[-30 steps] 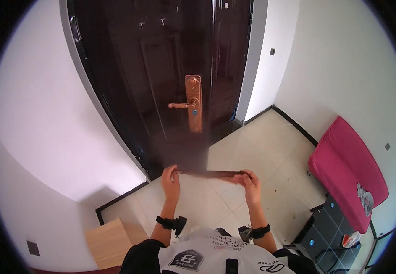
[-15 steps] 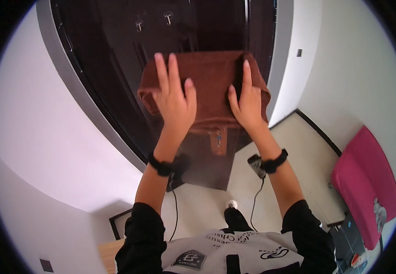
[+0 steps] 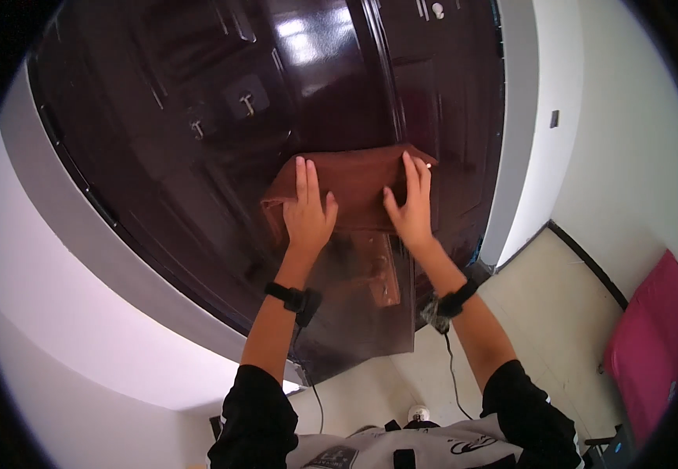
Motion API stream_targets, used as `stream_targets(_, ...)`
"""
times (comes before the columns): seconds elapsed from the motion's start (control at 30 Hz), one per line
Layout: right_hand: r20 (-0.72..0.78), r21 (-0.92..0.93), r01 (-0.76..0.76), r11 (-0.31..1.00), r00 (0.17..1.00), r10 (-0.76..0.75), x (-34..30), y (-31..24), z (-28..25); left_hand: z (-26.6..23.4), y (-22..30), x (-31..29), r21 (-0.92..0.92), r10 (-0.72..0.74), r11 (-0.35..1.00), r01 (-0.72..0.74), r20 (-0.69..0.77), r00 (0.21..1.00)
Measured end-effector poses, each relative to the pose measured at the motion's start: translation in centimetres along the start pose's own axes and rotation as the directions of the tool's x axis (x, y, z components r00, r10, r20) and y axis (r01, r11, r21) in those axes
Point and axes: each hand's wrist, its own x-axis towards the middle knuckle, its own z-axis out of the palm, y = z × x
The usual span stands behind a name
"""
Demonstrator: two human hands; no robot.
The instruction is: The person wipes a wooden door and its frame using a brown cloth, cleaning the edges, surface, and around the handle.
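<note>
A brown cloth lies spread and folded over at its ends against the dark brown door. My left hand is on its left part, two fingers stretched up over the fabric and the thumb apart; the other fingers are hidden in the folded edge. On the right part, my right hand holds the cloth the same way, its thumb pointing up and inward. Just below the cloth, a copper-coloured handle plate shows on the door.
Two small hooks, one being a metal hook, are fixed to the door. A grey frame borders it. At the right stands a pink padded piece by the white wall. Black wristbands with cables hang from my wrists over pale floor.
My view has shifted up and left, showing more of the door. Both hands and the cloth appear lower in the picture, and the cloth looks narrower.
</note>
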Motion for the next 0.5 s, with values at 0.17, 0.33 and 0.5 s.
stream_targets(0.17,0.093,0.101,-0.047,0.994,0.995,0.037,3.9,7.1,4.7,4.5,-2.2,2.1,-0.029,-0.175,0.982,0.186,0.214,0.961)
stream_targets(0.33,0.071,0.045,-0.101,0.994,0.993,0.098,6.0,12.3,8.1,9.2,-5.0,3.3,0.086,0.012,0.996,-0.024,0.14,0.99)
stream_targets(0.5,-0.022,-0.103,-0.198,0.975,0.98,0.197,6.6,14.1,9.5,11.0,-6.6,2.3,-0.041,0.05,0.998,-0.047,0.071,0.996)
